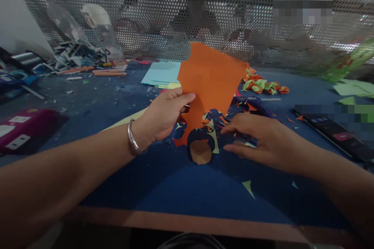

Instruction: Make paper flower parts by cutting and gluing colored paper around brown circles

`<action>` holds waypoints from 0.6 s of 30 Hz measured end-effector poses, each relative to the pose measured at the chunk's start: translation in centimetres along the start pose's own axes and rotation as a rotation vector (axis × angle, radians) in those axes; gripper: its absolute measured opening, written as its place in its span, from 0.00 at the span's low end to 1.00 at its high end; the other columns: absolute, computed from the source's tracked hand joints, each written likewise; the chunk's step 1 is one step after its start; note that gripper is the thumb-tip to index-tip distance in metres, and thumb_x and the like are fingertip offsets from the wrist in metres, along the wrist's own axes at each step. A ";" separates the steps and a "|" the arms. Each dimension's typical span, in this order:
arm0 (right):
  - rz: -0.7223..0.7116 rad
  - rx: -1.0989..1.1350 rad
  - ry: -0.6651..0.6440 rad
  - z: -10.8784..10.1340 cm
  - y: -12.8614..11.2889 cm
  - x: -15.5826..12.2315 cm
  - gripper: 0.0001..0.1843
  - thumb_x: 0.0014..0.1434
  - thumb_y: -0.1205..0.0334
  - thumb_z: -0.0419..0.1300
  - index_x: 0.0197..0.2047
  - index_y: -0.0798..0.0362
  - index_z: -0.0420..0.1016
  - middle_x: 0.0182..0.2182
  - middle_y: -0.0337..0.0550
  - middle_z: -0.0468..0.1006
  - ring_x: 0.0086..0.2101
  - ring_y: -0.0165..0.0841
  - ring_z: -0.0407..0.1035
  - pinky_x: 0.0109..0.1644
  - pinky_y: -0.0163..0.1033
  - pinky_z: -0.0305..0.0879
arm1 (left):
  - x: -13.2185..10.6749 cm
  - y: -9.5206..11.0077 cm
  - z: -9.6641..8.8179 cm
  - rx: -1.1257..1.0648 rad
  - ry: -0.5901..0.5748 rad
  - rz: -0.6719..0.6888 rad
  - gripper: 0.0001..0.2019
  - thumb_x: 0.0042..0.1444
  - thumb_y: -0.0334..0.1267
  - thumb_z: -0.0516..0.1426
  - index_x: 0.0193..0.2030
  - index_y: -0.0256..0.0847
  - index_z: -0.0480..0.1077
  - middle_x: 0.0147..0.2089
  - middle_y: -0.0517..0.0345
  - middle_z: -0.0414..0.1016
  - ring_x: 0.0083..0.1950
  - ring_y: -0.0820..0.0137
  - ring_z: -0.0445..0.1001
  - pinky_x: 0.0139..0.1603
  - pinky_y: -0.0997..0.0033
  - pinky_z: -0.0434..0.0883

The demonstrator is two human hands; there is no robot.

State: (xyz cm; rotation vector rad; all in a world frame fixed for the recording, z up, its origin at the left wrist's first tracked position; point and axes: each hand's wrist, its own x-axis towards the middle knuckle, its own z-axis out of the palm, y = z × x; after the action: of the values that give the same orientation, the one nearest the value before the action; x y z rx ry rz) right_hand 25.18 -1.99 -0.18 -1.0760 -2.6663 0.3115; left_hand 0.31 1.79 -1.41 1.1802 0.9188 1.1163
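Orange sheet [212,78] raised above the blue table [187,198], its left edge pinched by the left hand [166,114].
Right hand [260,140] just right of the sheet's lower end, thumb and fingers parted, nothing seen between. Paper scraps [215,143] under the sheet; light-blue papers [160,72] behind its left side. Sheet's left edge notched. Handling, my judgement: pinch lightly near the margin to avoid creases; steady the loose lower end.
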 end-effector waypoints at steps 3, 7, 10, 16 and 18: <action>-0.122 0.030 0.049 1.2 -0.7 0.4 0.19 0.67 0.49 0.60 0.52 0.54 0.78 0.44 0.51 0.81 0.44 0.43 0.75 0.48 0.48 0.70 | 0.1 -0.1 0.0 -0.014 0.013 -0.001 0.06 0.63 0.36 0.58 0.38 0.40 0.77 0.42 0.56 0.81 0.35 0.74 0.73 0.39 0.74 0.69; -0.201 0.003 0.046 2.4 -1.6 1.1 0.25 0.65 0.47 0.63 0.55 0.58 0.76 0.48 0.57 0.79 0.48 0.47 0.73 0.52 0.51 0.70 | 0.0 -0.1 0.2 -0.036 0.034 -0.023 0.07 0.62 0.36 0.59 0.32 0.40 0.75 0.38 0.57 0.80 0.33 0.74 0.73 0.36 0.74 0.67; -0.214 -0.020 0.026 2.8 -2.2 1.6 0.26 0.63 0.45 0.65 0.52 0.61 0.77 0.45 0.58 0.78 0.46 0.48 0.72 0.52 0.54 0.70 | -0.1 -0.2 0.2 -0.057 0.027 -0.014 0.09 0.61 0.36 0.60 0.29 0.40 0.72 0.34 0.59 0.78 0.33 0.75 0.72 0.36 0.75 0.66; -0.219 0.068 0.020 2.8 -2.6 2.0 0.18 0.64 0.51 0.64 0.45 0.60 0.77 0.40 0.53 0.77 0.42 0.43 0.70 0.48 0.49 0.68 | -0.3 -0.1 0.3 -0.076 -0.022 -0.030 0.08 0.62 0.37 0.60 0.31 0.39 0.73 0.32 0.61 0.75 0.30 0.76 0.67 0.34 0.75 0.63; -0.223 0.084 0.023 2.8 -2.5 2.0 0.16 0.65 0.53 0.63 0.45 0.60 0.77 0.39 0.52 0.78 0.41 0.42 0.70 0.48 0.48 0.67 | -0.3 0.0 0.4 -0.097 -0.017 -0.042 0.08 0.61 0.35 0.60 0.30 0.39 0.73 0.31 0.61 0.75 0.29 0.77 0.67 0.33 0.76 0.63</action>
State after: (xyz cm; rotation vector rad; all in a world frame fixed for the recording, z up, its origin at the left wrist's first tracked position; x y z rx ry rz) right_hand 21.30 -2.64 -1.81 -0.7441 -2.6938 0.3604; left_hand 0.62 1.38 -1.38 1.0852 0.8633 1.1032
